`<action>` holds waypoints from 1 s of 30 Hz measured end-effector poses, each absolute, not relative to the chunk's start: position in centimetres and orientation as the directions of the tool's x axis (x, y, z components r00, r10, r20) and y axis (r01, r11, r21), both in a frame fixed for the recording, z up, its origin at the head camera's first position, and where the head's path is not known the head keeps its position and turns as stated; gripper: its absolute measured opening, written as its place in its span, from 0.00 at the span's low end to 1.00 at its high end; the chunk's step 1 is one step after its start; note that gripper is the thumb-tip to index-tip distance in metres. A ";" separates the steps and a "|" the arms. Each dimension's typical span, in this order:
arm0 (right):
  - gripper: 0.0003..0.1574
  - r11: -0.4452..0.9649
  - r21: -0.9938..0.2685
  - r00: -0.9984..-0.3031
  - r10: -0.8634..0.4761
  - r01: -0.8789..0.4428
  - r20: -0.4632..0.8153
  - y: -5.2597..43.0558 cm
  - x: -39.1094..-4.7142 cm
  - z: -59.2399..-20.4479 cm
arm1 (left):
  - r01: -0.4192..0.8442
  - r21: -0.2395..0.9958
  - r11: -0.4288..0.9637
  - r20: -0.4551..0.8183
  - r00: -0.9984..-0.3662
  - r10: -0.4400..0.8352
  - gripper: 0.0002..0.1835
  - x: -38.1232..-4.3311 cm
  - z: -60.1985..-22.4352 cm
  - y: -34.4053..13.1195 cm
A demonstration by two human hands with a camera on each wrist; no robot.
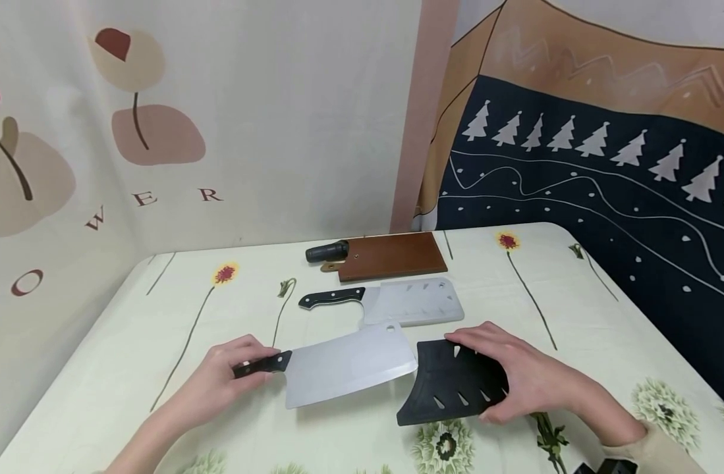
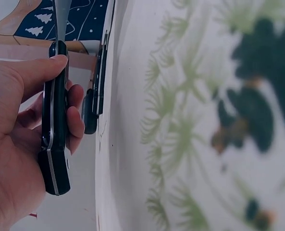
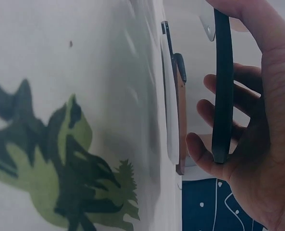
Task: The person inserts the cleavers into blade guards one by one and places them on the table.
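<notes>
My left hand (image 1: 233, 372) grips the black handle of a cleaver (image 1: 346, 368), its broad steel blade tilted and held above the table. In the left wrist view, thumb and fingers wrap the cleaver's handle (image 2: 55, 125). To the right, my right hand (image 1: 516, 368) holds a black slotted blade sheath (image 1: 450, 382) by its edges. The right wrist view shows this sheath (image 3: 222, 86) edge-on between thumb and fingers. The blade's far corner comes right up to the sheath's left side in the head view; whether they touch I cannot tell.
Behind the hands lies a second cleaver (image 1: 332, 297) with a black handle, its blade in a whitish translucent cover (image 1: 423, 299). Farther back, a brown sheath (image 1: 394, 257) with a dark handle sticking out rests near the wall. A flowered cloth (image 1: 231, 316) covers the table.
</notes>
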State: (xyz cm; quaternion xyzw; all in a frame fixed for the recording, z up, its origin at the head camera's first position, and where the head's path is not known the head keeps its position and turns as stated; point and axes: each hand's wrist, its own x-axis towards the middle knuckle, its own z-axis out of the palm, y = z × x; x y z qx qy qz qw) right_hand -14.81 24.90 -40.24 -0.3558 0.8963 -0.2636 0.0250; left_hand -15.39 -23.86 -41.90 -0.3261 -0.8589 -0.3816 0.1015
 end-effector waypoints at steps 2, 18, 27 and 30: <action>0.67 0.605 -0.491 -0.744 -0.652 -0.626 0.146 24.8 -14.7 -40.2 | 0.636 0.585 0.504 0.424 -0.769 0.479 0.20 -15.4 -41.8 -23.8; 0.64 0.582 -0.552 -0.740 -0.665 -0.597 0.100 24.5 -14.3 -39.9 | 0.615 0.575 0.539 0.426 -0.788 0.445 0.21 -15.5 -41.9 -23.9; 0.63 0.572 -0.563 -0.738 -0.667 -0.596 0.103 24.5 -14.2 -39.9 | 0.611 0.580 0.539 0.430 -0.791 0.434 0.21 -15.5 -42.0 -23.9; 0.63 0.570 -0.562 -0.736 -0.669 -0.599 0.106 24.4 -14.2 -40.0 | 0.605 0.586 0.539 0.428 -0.796 0.428 0.21 -15.4 -42.1 -23.9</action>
